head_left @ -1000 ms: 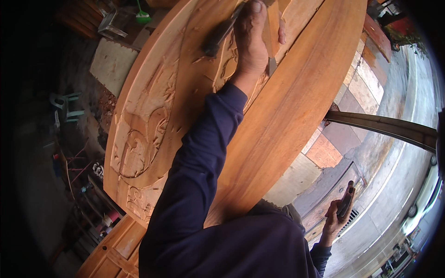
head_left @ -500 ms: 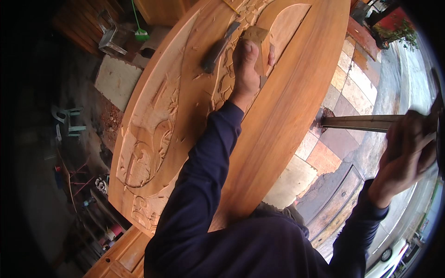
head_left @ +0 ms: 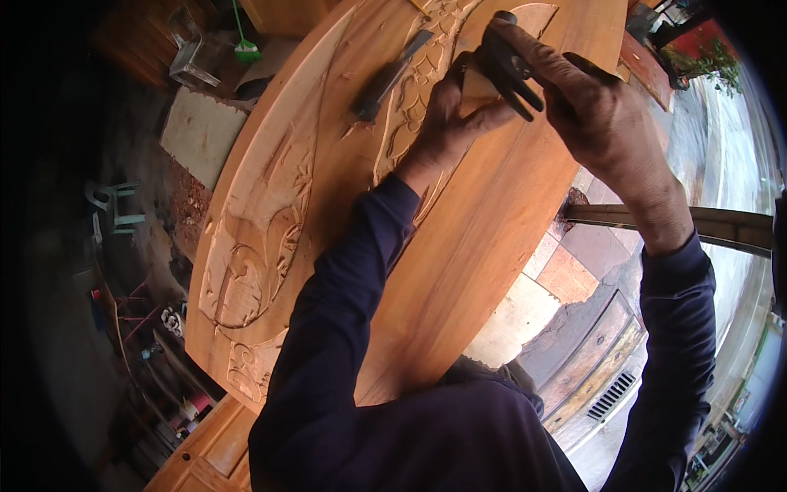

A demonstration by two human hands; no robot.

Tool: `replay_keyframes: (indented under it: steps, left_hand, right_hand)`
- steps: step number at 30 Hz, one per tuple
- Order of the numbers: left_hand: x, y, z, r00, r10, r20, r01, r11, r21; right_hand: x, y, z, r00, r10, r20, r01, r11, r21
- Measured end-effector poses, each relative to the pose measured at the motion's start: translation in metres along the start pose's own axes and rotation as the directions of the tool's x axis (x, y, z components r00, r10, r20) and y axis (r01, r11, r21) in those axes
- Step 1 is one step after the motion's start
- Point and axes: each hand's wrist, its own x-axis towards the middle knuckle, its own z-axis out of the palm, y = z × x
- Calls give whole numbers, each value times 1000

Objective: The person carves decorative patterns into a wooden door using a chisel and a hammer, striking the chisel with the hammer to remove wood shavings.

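Note:
A large wooden panel (head_left: 467,262) with carved scrolls and leaf shapes lies under my hands. Near its far end, my left hand (head_left: 447,135) is closed around a pale wooden block (head_left: 484,85), thumb on the near side. My right hand (head_left: 602,115) grips a black two-pronged tool (head_left: 502,61) with a round end, just over the block. Whether the two touch is not clear, and my fingers cover the tool's grip. Left of my left hand, a dark flat-ended hand tool (head_left: 391,78) rests on the panel.
A thin yellow stick (head_left: 419,9) lies at the panel's far edge. Wood chips are scattered over the carving. A grey beam (head_left: 697,221) stands to the right, above tiled floor (head_left: 566,275). Plastic chairs (head_left: 123,205) and a green broom (head_left: 246,51) are to the left.
My right hand has swung in from the far right to above the block and now shows the black tool. My left hand has turned and spread its thumb, staying at the block.

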Motion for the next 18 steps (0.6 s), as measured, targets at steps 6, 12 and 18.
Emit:
replay_keyframes:
  steps: [6, 12, 18]
  left_hand:
    - [32, 6, 15, 961, -210, -181, 202, 977, -60]
    - [11, 11, 13, 932, -210, -295, 225, 974, 19]
    - [-1, 21, 18, 935, -218, -280, 235, 972, 27]
  right_hand:
    - [-2, 8, 11, 974, -39, -224, 102, 955, 278]
    - [-22, 18, -5, 947, 162, -276, 32, 810, 586]
    - [-31, 33, -35, 833, 302, -463, -9, 845, 534]
